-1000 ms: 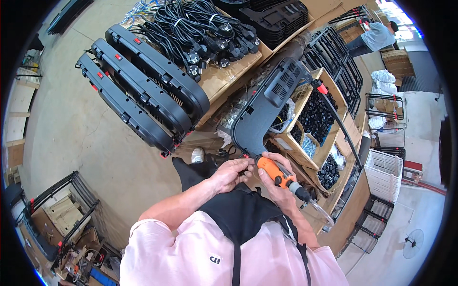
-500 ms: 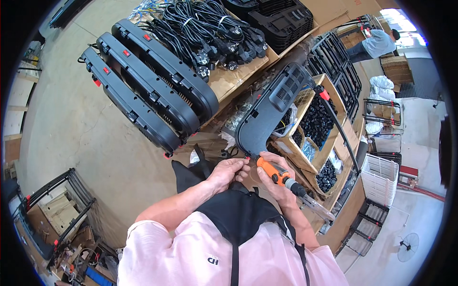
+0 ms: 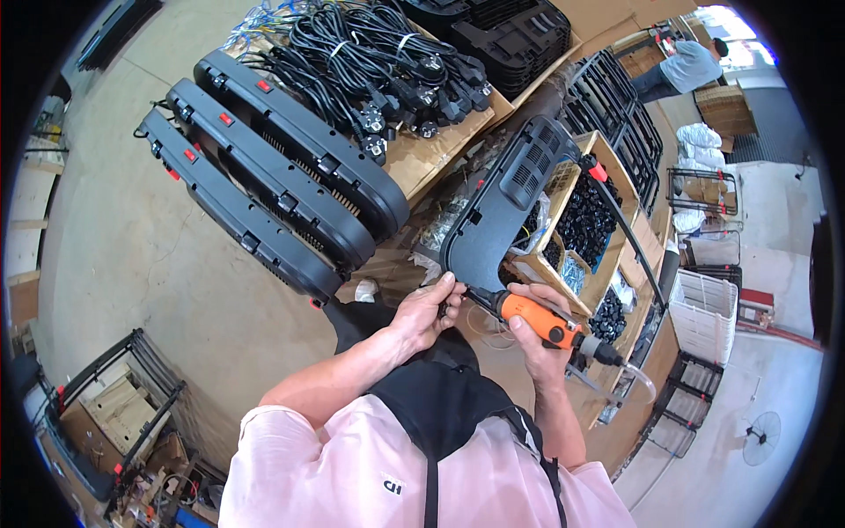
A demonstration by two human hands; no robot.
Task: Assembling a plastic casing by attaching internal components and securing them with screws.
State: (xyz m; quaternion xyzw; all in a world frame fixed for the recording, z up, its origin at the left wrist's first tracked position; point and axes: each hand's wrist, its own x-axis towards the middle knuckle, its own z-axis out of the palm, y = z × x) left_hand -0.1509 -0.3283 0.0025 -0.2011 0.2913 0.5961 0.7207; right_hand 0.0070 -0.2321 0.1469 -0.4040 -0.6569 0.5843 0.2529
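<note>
My right hand (image 3: 533, 327) grips an orange powered screwdriver (image 3: 539, 319) with a clear hose trailing from its rear. Its tip points at the lower edge of a long black plastic housing (image 3: 503, 202) with a vent grille. My left hand (image 3: 427, 310) pinches that same lower edge of the housing, just left of the tool's tip. The housing leans over cardboard boxes of small black parts (image 3: 588, 222).
Three finished black housings (image 3: 273, 167) lie side by side on the left. A pile of black power cords (image 3: 370, 62) sits on cardboard behind them. Black grilles (image 3: 620, 123) are stacked at the right. Another person (image 3: 687, 63) bends over far off. A white crate (image 3: 704, 312) stands at right.
The housing and both hands have shifted slightly in view as my head moved. The screwdriver stays at the housing's lower edge, with my left hand still pinching there.
</note>
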